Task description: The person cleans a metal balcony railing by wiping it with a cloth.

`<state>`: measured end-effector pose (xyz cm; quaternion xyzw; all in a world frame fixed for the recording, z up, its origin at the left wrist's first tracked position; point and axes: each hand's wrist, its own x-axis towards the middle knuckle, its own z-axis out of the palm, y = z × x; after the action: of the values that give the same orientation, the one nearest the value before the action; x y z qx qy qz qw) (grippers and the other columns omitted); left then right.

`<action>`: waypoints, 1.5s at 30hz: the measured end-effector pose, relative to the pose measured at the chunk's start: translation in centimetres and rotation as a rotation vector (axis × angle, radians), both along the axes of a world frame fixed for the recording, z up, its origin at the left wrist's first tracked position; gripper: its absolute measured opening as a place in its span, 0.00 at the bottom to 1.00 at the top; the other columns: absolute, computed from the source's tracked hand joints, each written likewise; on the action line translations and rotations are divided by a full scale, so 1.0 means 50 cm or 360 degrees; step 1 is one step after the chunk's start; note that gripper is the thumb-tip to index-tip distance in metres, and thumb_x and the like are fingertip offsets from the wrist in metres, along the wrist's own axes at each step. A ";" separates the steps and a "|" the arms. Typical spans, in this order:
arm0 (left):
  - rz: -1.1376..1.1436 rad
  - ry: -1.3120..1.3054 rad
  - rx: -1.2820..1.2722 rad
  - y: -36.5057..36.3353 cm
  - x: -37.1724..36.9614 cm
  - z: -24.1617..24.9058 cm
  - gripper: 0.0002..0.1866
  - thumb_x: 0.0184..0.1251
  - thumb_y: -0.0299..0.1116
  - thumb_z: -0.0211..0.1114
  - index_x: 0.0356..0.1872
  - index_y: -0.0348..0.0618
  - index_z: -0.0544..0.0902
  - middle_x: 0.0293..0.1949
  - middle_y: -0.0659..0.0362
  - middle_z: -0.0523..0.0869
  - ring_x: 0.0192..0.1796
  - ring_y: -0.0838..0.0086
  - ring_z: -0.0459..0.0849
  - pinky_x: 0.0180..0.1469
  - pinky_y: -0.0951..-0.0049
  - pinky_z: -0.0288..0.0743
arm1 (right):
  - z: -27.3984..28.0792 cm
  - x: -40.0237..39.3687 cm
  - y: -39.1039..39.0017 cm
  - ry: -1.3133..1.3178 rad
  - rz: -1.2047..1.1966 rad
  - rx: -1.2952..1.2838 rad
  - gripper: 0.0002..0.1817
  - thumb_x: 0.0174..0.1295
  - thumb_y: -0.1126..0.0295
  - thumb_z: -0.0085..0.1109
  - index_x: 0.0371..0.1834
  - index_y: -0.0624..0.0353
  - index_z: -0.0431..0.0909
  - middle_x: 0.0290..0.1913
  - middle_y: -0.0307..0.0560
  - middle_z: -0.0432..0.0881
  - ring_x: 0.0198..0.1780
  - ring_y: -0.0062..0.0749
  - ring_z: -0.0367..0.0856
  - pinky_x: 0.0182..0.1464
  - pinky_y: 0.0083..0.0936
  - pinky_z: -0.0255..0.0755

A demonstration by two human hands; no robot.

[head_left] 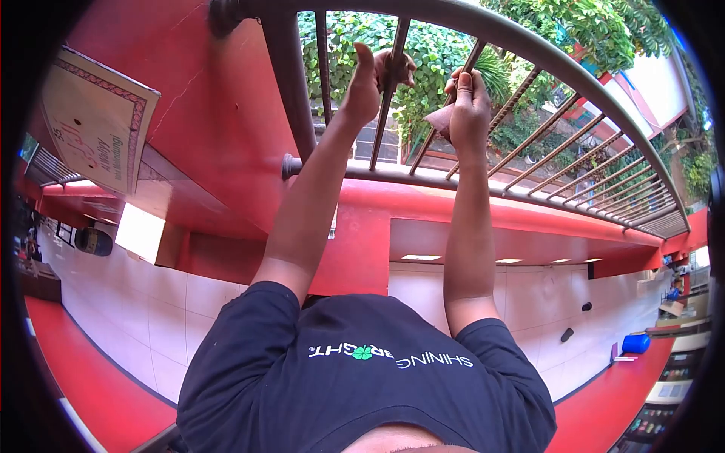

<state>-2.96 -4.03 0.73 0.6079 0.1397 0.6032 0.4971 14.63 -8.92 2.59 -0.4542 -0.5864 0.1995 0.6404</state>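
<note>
Red-painted wall [234, 136] at left, a pale tiled floor [181, 294] below. Dark metal railing [547, 53] arcs across the top, leafy green plants [343, 38] beyond it. Cream sign with a patterned pink border [98, 128] on the wall. Both bare arms reach up from a black short-sleeved shirt to the upright bars.

Left hand [365, 94]: at a slim dark ridged bar [382, 121], fingers hooked round its far side, thumb raised clear. How firmly they grip, cannot tell.

Right hand [468, 113]: closed at the next bar over [474, 55], thumb and fingers pinching a small reddish-brown flexible piece [440, 118]. Its loose end juts towards the left hand, close by that bar; material uncertain, its other end hidden in the grasp.

Step in hand, by judgement: handling the brown piece at the bar. Any next move calls for a secure pinch and unobstructed knuckles between the uprights.
</note>
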 end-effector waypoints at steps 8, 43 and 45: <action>0.0209 0.0106 -0.0029 -0.007 0.013 -0.133 0.53 0.68 0.81 0.27 0.40 0.35 0.82 0.31 0.58 0.83 0.34 0.77 0.81 0.42 0.72 0.75 | 0.000 0.005 -0.001 -0.0001 0.0019 0.0009 0.13 0.81 0.65 0.45 0.42 0.59 0.77 0.29 0.37 0.78 0.29 0.19 0.70 0.34 0.22 0.65; 0.0580 0.0360 0.0175 -0.045 0.012 -0.188 0.42 0.74 0.75 0.41 0.35 0.36 0.77 0.24 0.60 0.75 0.29 0.76 0.74 0.33 0.72 0.67 | -0.008 0.007 0.005 0.0146 0.0190 0.0002 0.13 0.82 0.65 0.45 0.41 0.58 0.77 0.30 0.34 0.76 0.31 0.18 0.70 0.36 0.20 0.65; 0.0666 0.0282 0.0320 -0.040 0.019 -0.113 0.44 0.75 0.74 0.38 0.37 0.35 0.78 0.24 0.59 0.77 0.30 0.74 0.77 0.34 0.71 0.69 | -0.010 0.008 0.010 0.0110 0.0170 0.0020 0.13 0.82 0.65 0.45 0.41 0.58 0.77 0.30 0.35 0.76 0.31 0.18 0.70 0.37 0.20 0.65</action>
<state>-2.02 -6.01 -4.93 0.6627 0.2449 0.6481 0.2842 15.04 -8.41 2.10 -0.4111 -0.5885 0.2453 0.6515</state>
